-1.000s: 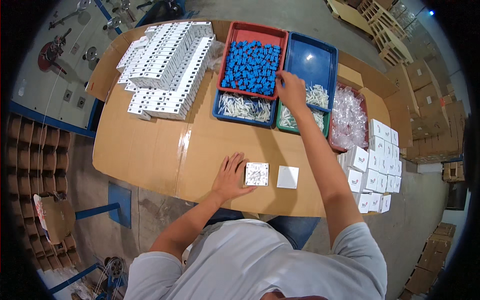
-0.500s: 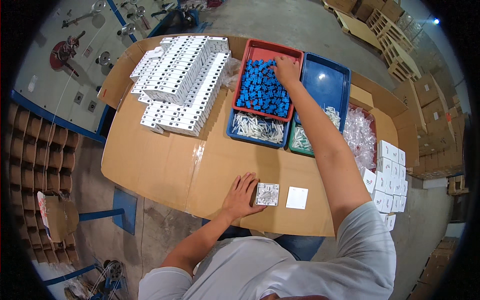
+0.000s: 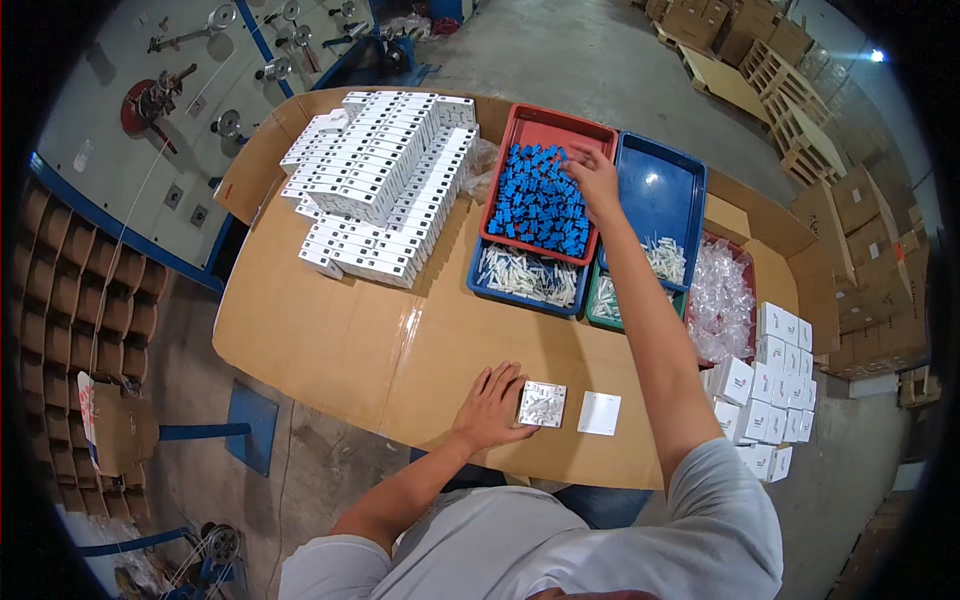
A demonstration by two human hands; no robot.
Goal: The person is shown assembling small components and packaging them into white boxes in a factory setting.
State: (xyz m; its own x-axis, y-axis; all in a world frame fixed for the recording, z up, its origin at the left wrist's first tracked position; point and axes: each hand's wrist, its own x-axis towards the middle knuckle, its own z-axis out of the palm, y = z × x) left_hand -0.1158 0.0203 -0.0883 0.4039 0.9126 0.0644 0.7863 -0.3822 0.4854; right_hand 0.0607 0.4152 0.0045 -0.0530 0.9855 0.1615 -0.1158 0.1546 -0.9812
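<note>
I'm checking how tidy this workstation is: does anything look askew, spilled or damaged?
I see no clear spill or damage. One white box at the left of the right-hand stack looks askew, turned out of line with its neighbours. The red tray overlaps the blue tray nearer the person, perhaps deliberately.

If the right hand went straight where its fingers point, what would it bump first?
Probably the blue pieces in the red tray, though the right hand's height is hard to judge.

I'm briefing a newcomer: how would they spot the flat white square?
On the big cardboard tabletop, find the left hand. Right of it sits a white case; next along lies the white square, its face smooth, unlike the case's busier top.
</note>
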